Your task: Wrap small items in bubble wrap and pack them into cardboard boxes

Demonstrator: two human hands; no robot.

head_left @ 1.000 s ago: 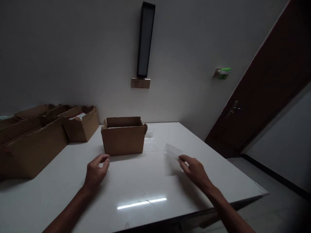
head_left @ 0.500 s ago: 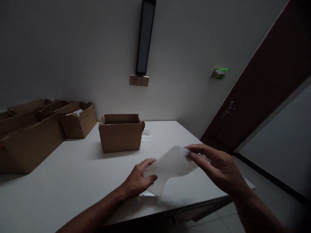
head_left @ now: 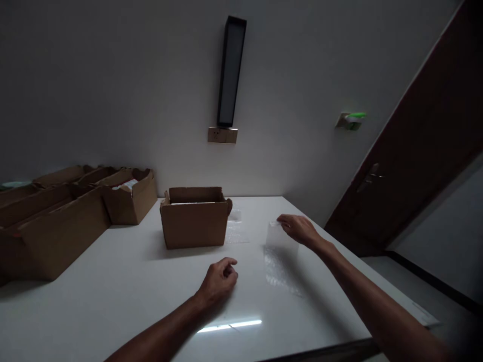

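A sheet of clear bubble wrap [head_left: 281, 259] lies flat on the white table [head_left: 113, 291], right of centre. My right hand [head_left: 298, 229] rests on its far edge with the fingers stretched out and pressing it down. My left hand [head_left: 221, 279] sits on the table just left of the sheet, fingers curled loosely with nothing visible in them. An open brown cardboard box [head_left: 194, 216] stands upright behind my left hand. A second piece of bubble wrap [head_left: 237, 231] lies beside that box on its right.
Several open cardboard boxes [head_left: 56, 216] line the table's left side, one with pale contents [head_left: 126, 186]. A wall with a socket [head_left: 222, 134] is behind the table. A dark door [head_left: 407, 146] stands at the right. The table's right edge [head_left: 415, 306] drops to the floor.
Half a second ago both hands held the bubble wrap up in the air near the table's front edge. It now lies spread flat on the table, and my left hand has let go of it.
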